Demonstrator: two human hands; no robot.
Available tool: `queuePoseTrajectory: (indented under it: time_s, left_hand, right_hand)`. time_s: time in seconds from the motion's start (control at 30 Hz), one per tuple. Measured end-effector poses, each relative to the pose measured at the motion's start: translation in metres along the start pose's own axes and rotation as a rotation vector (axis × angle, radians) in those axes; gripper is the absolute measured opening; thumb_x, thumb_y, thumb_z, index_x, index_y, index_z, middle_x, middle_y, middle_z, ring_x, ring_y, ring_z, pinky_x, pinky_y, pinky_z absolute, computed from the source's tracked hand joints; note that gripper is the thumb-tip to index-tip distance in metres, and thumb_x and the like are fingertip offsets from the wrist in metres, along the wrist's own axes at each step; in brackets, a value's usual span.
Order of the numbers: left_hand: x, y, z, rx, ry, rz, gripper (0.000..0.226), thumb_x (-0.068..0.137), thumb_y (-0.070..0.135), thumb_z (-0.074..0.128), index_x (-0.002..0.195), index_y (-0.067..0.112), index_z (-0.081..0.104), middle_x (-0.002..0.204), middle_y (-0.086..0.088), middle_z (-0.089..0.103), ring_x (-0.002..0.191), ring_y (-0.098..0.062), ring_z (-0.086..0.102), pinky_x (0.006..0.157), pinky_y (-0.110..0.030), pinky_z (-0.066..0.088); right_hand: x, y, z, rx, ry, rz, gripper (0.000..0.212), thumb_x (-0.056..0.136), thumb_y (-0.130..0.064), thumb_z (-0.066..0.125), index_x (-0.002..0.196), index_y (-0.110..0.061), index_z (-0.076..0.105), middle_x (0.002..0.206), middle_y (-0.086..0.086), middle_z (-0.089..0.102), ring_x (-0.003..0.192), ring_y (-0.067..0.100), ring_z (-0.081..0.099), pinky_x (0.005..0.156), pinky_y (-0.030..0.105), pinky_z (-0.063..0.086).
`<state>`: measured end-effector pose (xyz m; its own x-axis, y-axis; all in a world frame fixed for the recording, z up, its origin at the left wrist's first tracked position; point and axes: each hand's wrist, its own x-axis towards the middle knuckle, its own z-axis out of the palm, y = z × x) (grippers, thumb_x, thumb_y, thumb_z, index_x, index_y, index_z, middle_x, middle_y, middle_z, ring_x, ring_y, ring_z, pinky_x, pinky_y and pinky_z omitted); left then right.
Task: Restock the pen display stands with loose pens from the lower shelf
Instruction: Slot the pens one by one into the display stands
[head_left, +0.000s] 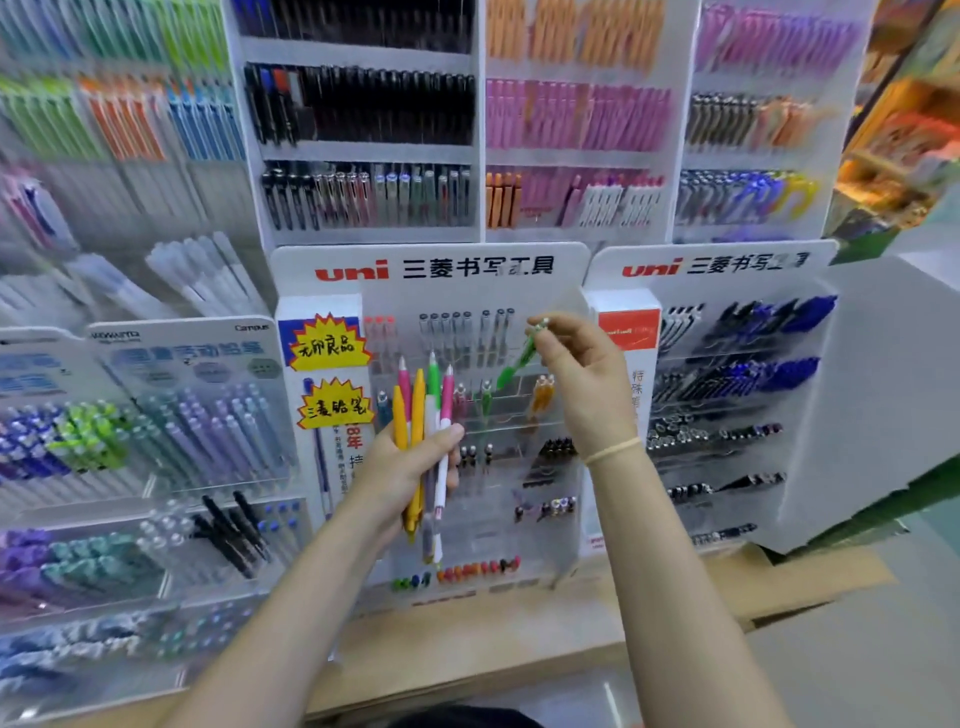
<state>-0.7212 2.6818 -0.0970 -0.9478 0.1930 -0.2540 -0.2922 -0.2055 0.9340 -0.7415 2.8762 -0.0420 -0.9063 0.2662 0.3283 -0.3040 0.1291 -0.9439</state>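
head view looks down over both my forearms at the uni display stand, a white board with clear tiers of slots that sits on a pale wooden shelf. my left hand is curled around a bundle of pens, thumb laid across their fronts: two yellow ones, two with pink tops, one with a green top and white barrels among them, all standing nearly upright with their tips pointing down below my palm. my right hand is raised in front of the stand's upper right part and pinches a single green pen by its clicker end between thumb and fingertips, so the pen slants down and to the left, its lower end hanging just above the middle tier. in that tier another green pen already stands, with an orange pen further right and a blue one at the left. a pale rubber band circles my right wrist. two yellow starburst labels are stuck on the stand's left side. to the right stands a second uni stand loaded with dark and blue pens, and to the left a campus stand holds purple, blue and green ones. behind rise tall white racks of black, pink and orange pens, blurred.
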Motion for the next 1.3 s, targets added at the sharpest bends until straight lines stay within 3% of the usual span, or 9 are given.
queuePoseTrajectory:
  time_s: [0.13, 0.3, 0.43, 0.57, 0.67, 0.8, 0.93, 1.17, 1.3]
  left_hand:
    - [0.001, -0.007, 0.007, -0.008, 0.029, -0.005, 0.020, 0.089, 0.020, 0.071, 0.097, 0.005, 0.061, 0.069, -0.005, 0.064, 0.054, -0.018, 0.060, 0.049, -0.028, 0.049]
    - [-0.005, -0.013, 0.010, -0.024, 0.042, -0.002, 0.015, 0.092, 0.018, 0.069, 0.093, 0.004, 0.062, 0.069, -0.007, 0.064, 0.052, -0.019, 0.059, 0.051, -0.029, 0.051]
    - [-0.012, -0.015, 0.009, -0.050, 0.063, -0.002, 0.015, 0.091, 0.019, 0.069, 0.092, 0.005, 0.063, 0.070, -0.008, 0.066, 0.053, -0.020, 0.061, 0.052, -0.031, 0.052]
    - [-0.019, -0.014, 0.007, -0.075, 0.056, 0.004, 0.024, 0.080, 0.026, 0.073, 0.087, 0.005, 0.063, 0.069, -0.008, 0.065, 0.052, -0.019, 0.059, 0.052, -0.029, 0.051]
    - [-0.026, -0.014, 0.005, -0.069, 0.029, 0.010, 0.027, 0.074, 0.027, 0.075, 0.086, 0.004, 0.064, 0.068, -0.008, 0.064, 0.051, -0.019, 0.057, 0.051, -0.028, 0.050]
    - [-0.033, -0.017, -0.001, -0.033, -0.018, -0.023, 0.024, 0.074, 0.023, 0.077, 0.086, 0.006, 0.066, 0.068, -0.011, 0.065, 0.051, -0.020, 0.059, 0.051, -0.029, 0.051]
    - [-0.042, -0.017, -0.013, 0.020, -0.089, -0.076, 0.028, 0.072, 0.021, 0.079, 0.091, 0.004, 0.067, 0.069, -0.011, 0.067, 0.055, -0.021, 0.061, 0.054, -0.030, 0.053]
    - [-0.057, -0.027, -0.061, 0.079, -0.099, -0.170, 0.011, 0.087, 0.008, 0.075, 0.091, 0.002, 0.067, 0.069, -0.012, 0.066, 0.052, -0.022, 0.059, 0.053, -0.031, 0.052]
    - [-0.074, -0.041, -0.090, -0.083, 0.008, -0.211, 0.008, 0.092, 0.007, 0.067, 0.089, 0.001, 0.063, 0.066, -0.010, 0.060, 0.046, -0.017, 0.054, 0.046, -0.025, 0.047]
  right_hand:
    - [-0.006, 0.023, 0.003, -0.113, -0.084, 0.070, 0.019, 0.089, -0.007, 0.070, 0.100, -0.022, 0.074, 0.090, -0.011, 0.073, 0.084, 0.002, 0.066, 0.077, 0.018, 0.052]
    - [-0.005, 0.040, 0.007, -0.267, -0.134, 0.158, 0.017, 0.087, -0.012, 0.074, 0.103, -0.015, 0.077, 0.092, -0.002, 0.076, 0.060, -0.006, 0.060, 0.066, 0.019, 0.051]
    - [-0.005, 0.050, 0.011, -0.387, -0.150, 0.161, 0.018, 0.086, -0.018, 0.076, 0.104, -0.016, 0.078, 0.098, 0.000, 0.077, 0.059, -0.007, 0.060, 0.074, 0.029, 0.055]
    - [-0.006, 0.040, 0.011, -0.497, -0.208, 0.164, 0.029, 0.089, -0.022, 0.073, 0.117, -0.015, 0.072, 0.113, -0.001, 0.073, 0.096, 0.005, 0.066, 0.097, 0.030, 0.052]
    - [-0.018, 0.024, 0.011, -0.537, -0.170, 0.064, 0.038, 0.089, -0.028, 0.073, 0.124, -0.015, 0.068, 0.117, -0.004, 0.070, 0.104, 0.008, 0.062, 0.097, 0.027, 0.050]
    - [-0.036, -0.001, 0.021, -0.314, -0.255, 0.082, 0.007, 0.091, -0.029, 0.070, 0.092, -0.024, 0.076, 0.077, -0.016, 0.072, 0.069, 0.000, 0.062, 0.069, 0.023, 0.054]
    - [-0.049, -0.008, 0.039, -0.172, -0.383, 0.247, 0.010, 0.088, -0.018, 0.074, 0.087, -0.008, 0.074, 0.057, -0.020, 0.061, 0.052, -0.005, 0.053, 0.054, 0.009, 0.041]
    - [-0.067, -0.008, 0.071, -0.039, -0.111, 0.317, 0.018, 0.092, -0.023, 0.068, 0.091, -0.006, 0.073, 0.066, -0.009, 0.061, 0.051, -0.001, 0.047, 0.049, 0.015, 0.037]
    - [-0.081, -0.007, 0.087, 0.142, -0.004, 0.352, 0.016, 0.096, -0.020, 0.062, 0.094, -0.004, 0.061, 0.065, 0.004, 0.060, 0.049, 0.013, 0.050, 0.042, 0.021, 0.039]
